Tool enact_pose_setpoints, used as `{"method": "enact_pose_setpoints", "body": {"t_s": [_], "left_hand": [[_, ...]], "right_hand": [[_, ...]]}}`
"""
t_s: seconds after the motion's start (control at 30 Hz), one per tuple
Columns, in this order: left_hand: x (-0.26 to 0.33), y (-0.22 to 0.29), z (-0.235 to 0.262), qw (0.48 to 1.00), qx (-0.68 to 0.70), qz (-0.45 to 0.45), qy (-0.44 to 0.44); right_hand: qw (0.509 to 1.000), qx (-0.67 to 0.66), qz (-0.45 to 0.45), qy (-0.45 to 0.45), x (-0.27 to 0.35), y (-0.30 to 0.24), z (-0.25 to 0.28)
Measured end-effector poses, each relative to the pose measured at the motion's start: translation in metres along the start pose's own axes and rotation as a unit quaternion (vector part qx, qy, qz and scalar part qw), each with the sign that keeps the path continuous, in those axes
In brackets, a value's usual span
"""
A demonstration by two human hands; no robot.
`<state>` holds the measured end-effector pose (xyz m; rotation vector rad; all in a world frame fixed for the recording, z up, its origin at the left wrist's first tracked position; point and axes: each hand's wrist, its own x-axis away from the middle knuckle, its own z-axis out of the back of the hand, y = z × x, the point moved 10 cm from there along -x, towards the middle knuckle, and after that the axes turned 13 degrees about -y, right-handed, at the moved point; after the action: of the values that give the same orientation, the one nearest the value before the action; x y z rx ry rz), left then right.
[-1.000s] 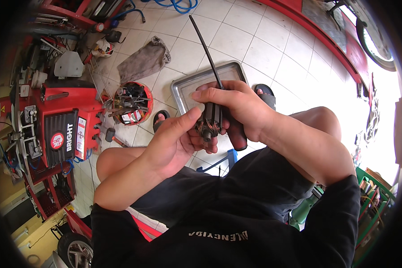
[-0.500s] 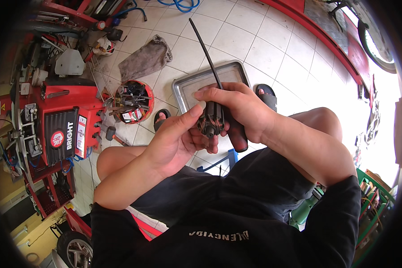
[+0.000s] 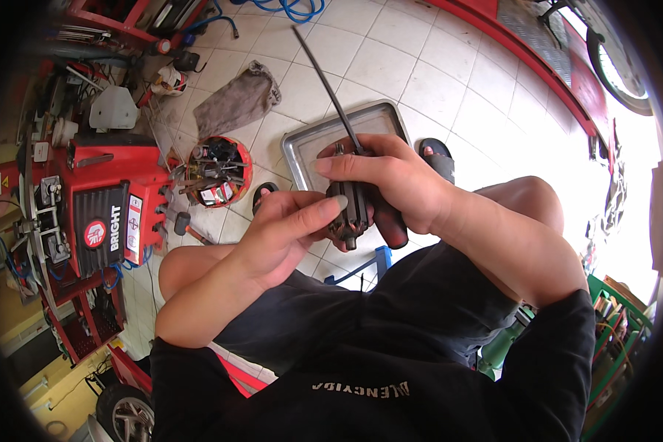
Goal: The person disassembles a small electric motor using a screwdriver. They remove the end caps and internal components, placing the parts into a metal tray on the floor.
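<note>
Both hands hold a motor armature (image 3: 355, 206) in front of my lap. It has dark ribbed sides, coppery windings at its near end and a short shaft pointing down toward me. My left hand (image 3: 280, 232) is closed around it, thumb pressed on its side and other fingers partly hidden behind. My right hand (image 3: 409, 180) grips the armature's far part between thumb and fingers. The same hand also keeps a long screwdriver (image 3: 325, 85) in its palm, dark shaft slanting up and away to the left. The screwdriver's black-and-red handle (image 3: 390, 227) sticks out below the palm.
A metal tray (image 3: 296, 158) lies on the tiles beyond my hands. To its left are a grey rag (image 3: 236, 103), a red tub of tools (image 3: 244, 188) and a hammer (image 3: 183, 221). A red machine (image 3: 118, 162) stands at left; a red platform (image 3: 523, 66) crosses the upper right.
The armature has tilted, so its long side now shows and its near shaft end points lower. My left thumb has slid onto its side. The screwdriver tip has swung slightly left.
</note>
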<state>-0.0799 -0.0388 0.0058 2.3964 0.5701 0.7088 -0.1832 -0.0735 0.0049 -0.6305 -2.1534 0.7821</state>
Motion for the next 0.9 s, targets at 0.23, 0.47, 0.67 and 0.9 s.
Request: {"method": "enact_pose_setpoints", "body": {"t_s": [0.23,0.47,0.67,0.9], "left_hand": [[-0.009,0.035,0.017,0.973,-0.221,0.038,-0.055],[-0.066,0.048,0.128,0.825,-0.552,-0.016,0.120],[-0.133,-0.062,0.241,0.693,-0.686,0.165,0.152],[-0.229,-0.172,0.264,0.691,-0.692,0.095,0.187]], "right_hand": [[0.975,0.194,0.108,0.018,0.006,-0.047,0.016],[0.855,0.381,0.245,0.252,0.026,-0.126,0.079],[0.846,0.366,0.237,0.306,0.036,-0.132,0.105],[0.834,0.421,0.253,0.253,0.024,-0.117,0.086]]}}
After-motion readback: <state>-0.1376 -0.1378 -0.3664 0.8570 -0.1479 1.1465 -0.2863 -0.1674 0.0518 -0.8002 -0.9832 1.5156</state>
